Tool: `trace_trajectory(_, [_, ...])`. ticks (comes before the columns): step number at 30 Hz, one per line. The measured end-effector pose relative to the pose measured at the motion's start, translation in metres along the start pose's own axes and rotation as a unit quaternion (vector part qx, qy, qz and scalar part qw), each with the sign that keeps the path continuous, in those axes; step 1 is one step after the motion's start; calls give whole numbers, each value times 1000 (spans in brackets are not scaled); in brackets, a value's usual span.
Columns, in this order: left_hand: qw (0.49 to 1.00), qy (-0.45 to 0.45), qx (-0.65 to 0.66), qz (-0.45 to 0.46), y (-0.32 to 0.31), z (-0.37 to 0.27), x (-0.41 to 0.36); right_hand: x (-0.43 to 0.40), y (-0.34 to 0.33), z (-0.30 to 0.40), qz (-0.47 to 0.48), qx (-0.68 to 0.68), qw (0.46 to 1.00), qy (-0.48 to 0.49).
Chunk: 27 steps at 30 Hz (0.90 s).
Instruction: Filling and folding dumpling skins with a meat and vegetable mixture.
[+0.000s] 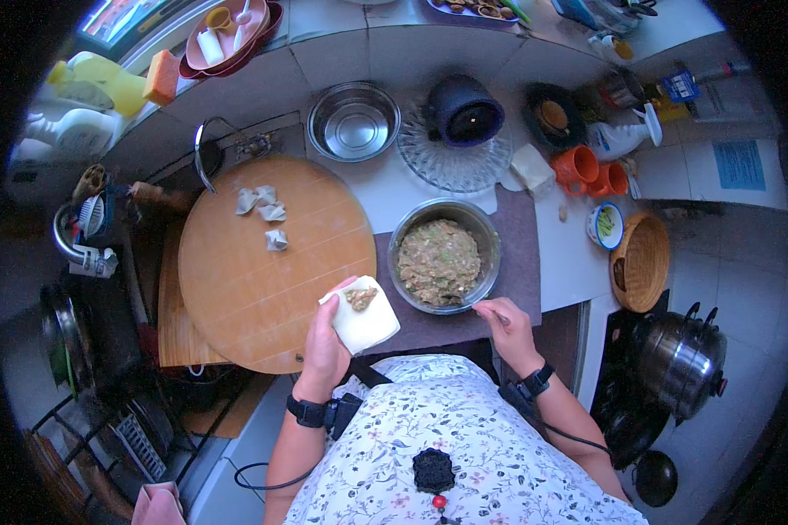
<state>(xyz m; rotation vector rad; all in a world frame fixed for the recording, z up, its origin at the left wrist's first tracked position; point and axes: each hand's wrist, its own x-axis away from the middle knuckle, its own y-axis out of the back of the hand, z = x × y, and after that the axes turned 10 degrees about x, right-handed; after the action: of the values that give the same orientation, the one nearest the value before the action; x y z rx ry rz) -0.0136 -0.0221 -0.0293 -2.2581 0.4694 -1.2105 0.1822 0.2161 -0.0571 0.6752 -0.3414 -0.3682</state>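
In my left hand lies a stack of square dough wrappers, with a dab of meat filling near the top wrapper's upper edge. My right hand grips the handle of a metal utensil, whose far end is at the filling in a steel bowl. That bowl holds a mound of minced filling with green bits. Several folded dumplings sit on the round wooden board to the left, one of them a little apart from the others.
Behind the filling bowl stand an empty steel basin and a glass platter under a dark pot. Orange mugs, a small bowl of chopped greens and a woven basket are to the right, beside a steel steamer pot. A faucet rises behind the board.
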Motion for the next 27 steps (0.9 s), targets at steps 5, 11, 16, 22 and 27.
trace_trajectory(5, [1000,-3,12,-10,-1,1,1,-2,-14,-30,-30,-169,978,-119])
trace_trajectory(11, [1000,-4,7,-13,-3,0,1,-2,-9,-41,-60,-290,915,-275])
trace_trajectory(16, [1000,-4,6,-21,-2,1,1,2,7,-21,-81,-103,985,-112])
trace_trajectory(22, [1000,2,1,-2,-3,2,-1,-2,-1,-7,-62,-7,997,-39])
trace_trajectory(27, [1000,0,7,-16,-7,1,1,-7,-11,-5,-80,-38,991,-99])
